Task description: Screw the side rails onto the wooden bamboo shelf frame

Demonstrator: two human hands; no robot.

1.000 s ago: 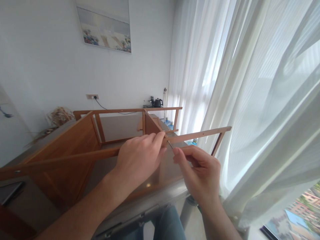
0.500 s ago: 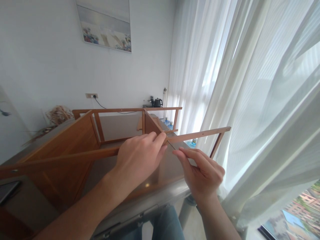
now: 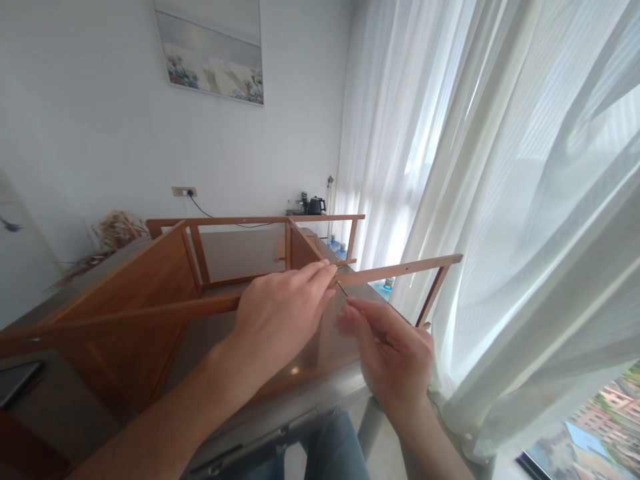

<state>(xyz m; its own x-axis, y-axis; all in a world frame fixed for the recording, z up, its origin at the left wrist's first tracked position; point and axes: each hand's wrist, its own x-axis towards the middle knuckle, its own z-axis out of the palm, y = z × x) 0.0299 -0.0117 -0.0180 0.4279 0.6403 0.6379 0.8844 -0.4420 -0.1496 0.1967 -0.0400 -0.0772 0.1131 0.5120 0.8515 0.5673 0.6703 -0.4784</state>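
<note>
A wooden furniture frame [image 3: 150,315] lies on its side on the table, with a panel at the left and a crosspiece in the middle. My left hand [image 3: 287,303] is closed over the near rail [image 3: 400,271] where the crosspiece meets it. From the rail, just right of my left fingertips, sticks out a thin metal hex key [image 3: 343,290]. My right hand [image 3: 393,343] pinches its outer end between thumb and forefinger, the other fingers curled in. The key's tip is hidden at the rail.
The grey tabletop [image 3: 240,250] shows through the frame. A dark tablet-like object [image 3: 17,381] lies at the left. Dried plants [image 3: 117,229] and a black kettle [image 3: 317,205] stand farther back. White curtains [image 3: 475,200] hang close on the right.
My right hand has shifted left and turned, its thumb now farther left beside the hex key. My left hand keeps its hold on the rail, and the frame has barely moved.
</note>
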